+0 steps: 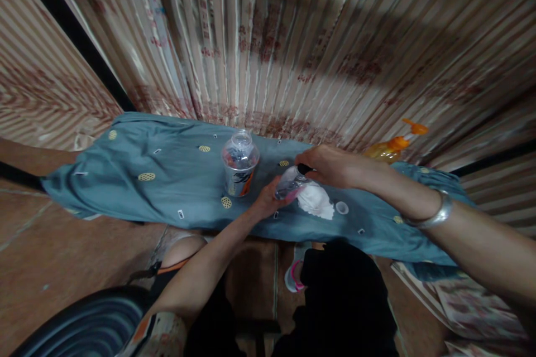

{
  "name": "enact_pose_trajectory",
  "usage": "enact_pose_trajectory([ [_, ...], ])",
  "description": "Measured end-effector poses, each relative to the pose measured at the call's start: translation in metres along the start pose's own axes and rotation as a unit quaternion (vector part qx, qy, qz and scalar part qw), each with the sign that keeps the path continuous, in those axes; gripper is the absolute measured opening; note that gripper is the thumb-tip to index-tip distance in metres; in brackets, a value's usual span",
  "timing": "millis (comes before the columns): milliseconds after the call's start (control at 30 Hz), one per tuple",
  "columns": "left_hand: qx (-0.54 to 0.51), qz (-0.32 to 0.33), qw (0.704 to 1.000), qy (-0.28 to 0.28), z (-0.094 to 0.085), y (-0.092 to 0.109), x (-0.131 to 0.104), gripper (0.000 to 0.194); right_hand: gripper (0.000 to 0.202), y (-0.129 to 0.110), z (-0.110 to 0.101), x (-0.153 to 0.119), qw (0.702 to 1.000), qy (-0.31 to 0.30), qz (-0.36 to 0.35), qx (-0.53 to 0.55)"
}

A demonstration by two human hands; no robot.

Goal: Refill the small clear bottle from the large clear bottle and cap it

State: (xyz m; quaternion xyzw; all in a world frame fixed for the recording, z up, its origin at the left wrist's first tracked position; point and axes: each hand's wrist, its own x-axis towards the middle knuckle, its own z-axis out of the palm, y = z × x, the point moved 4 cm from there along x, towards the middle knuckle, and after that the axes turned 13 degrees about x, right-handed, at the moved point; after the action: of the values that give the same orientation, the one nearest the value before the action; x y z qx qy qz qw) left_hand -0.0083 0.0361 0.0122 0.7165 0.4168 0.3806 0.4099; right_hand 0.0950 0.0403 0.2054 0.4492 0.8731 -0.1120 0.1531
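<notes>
My left hand (268, 199) is wrapped round a clear glass-like container (288, 183), tilted over the cloth. At its upper right end, my right hand (321, 163) is closed on a small black object (304, 168), perhaps a cap or handle. Just right of the container lies a crumpled white cloth or paper (315, 199), with a small white round cap (342, 208) beside it. To the left of my hands stands a clear plastic cup (239, 170) with a domed top and a dark and orange print.
A teal patterned cloth (180, 173) covers the long narrow table. Behind my right forearm is a yellow pump bottle with an orange top (397, 143). A striped curtain (251, 39) hangs behind the table. A black ribbed round object (87, 329) is at the lower left.
</notes>
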Motion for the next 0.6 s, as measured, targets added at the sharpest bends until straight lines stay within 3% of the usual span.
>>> enact_pose_trajectory([
  [67, 0.002, 0.000, 1.000, 0.001, -0.0003, 0.0002, 0.0002, 0.051, 0.021, 0.0015, 0.0002, 0.0025, 1.000, 0.004, 0.024, -0.018],
  [233, 0.003, 0.000, 1.000, 0.004, -0.0008, -0.0008, 0.0008, 0.051, 0.046, 0.0042, -0.0024, 0.0031, 0.997, 0.029, 0.061, -0.041],
  [333, 0.001, -0.001, 1.000, 0.007, -0.0006, -0.0018, 0.0005, 0.052, 0.039, 0.0009, -0.0053, -0.0009, 0.998, 0.054, 0.007, -0.017],
  [433, -0.003, 0.001, 1.000, 0.007, -0.0001, -0.0019, 0.0000, 0.052, 0.037, -0.0023, -0.0058, -0.0030, 0.999, 0.043, -0.029, 0.001],
  [500, -0.006, 0.001, 1.000, 0.008, 0.0001, -0.0017, -0.0001, 0.052, 0.027, -0.0006, -0.0053, -0.0021, 0.999, 0.034, 0.013, -0.020],
  [600, -0.008, 0.002, 1.000, 0.008, 0.0005, -0.0011, -0.0001, 0.052, 0.037, 0.0015, -0.0052, -0.0014, 0.996, 0.045, 0.062, -0.047],
])
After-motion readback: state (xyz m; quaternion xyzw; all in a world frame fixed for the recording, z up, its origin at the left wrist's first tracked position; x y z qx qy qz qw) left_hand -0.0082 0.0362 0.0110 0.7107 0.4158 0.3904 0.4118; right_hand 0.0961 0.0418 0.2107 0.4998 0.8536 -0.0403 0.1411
